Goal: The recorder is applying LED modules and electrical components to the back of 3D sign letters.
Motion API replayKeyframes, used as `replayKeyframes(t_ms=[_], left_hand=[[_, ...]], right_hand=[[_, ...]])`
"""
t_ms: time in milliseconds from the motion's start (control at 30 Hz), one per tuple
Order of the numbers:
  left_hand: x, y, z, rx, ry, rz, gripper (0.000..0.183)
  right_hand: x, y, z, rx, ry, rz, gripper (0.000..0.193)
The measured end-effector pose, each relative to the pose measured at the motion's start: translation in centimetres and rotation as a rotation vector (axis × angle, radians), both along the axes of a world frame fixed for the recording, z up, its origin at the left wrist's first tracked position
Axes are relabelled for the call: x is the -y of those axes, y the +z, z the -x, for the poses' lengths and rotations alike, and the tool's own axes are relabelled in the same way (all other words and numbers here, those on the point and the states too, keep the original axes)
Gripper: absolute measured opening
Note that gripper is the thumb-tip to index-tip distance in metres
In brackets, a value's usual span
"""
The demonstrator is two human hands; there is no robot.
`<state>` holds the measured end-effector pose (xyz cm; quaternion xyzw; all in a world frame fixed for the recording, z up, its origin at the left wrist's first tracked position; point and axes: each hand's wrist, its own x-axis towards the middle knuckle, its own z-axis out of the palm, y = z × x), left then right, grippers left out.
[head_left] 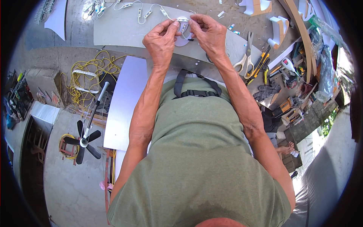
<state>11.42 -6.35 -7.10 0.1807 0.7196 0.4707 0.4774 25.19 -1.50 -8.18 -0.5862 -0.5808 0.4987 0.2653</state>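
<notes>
A string of small white LED modules point(148, 14) on thin wire runs along the far side of a grey sheet point(117, 32) and up to my hands. My left hand point(159, 43) pinches one end of a module point(183, 20) between thumb and forefinger. At its other end, the fingertips of my right hand point(208, 36) are closed on it too. Just beneath lies a small white rounded piece point(182, 41), with another LED module on it, partly hidden by my fingers.
Right of my hands lie scissors point(247, 56), yellow-and-black utility knives point(259, 66) and white curved pieces point(279, 30). A tangled yellow cord point(81, 94) and a black-bladed fan point(84, 142) are at left. Another person's hand point(288, 148) shows at right.
</notes>
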Motion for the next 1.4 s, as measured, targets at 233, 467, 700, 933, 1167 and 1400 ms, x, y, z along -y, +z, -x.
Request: replayKeyframes(t_ms=[233,467,700,933,1167,1400], left_hand=[[-0.1,0.3,0.0,0.013,0.018,0.028,0.019],[0.0,0.1,0.0,0.045,0.027,0.044,0.02],[-0.4,0.4,-0.1,0.089,0.076,0.061,0.017],[-0.4,0.6,0.0,0.077,0.068,0.069,0.016],[-0.4,0.6,0.1,0.086,0.061,0.071,0.017],[-0.4,0.5,0.2,0.092,0.062,0.073,0.017]], right_hand=[[0.0,0.5,0.6,0.115,0.022,-0.189,0.01],[0.0,0.5,0.7,0.116,0.029,-0.129,0.006],[-0.2,0.5,0.7,0.111,0.029,-0.105,0.006],[-0.4,0.7,0.8,0.111,0.031,-0.098,0.005],[-0.4,0.5,0.7,0.103,0.037,-0.091,0.005],[-0.4,0.5,0.7,0.106,0.041,-0.095,0.006]])
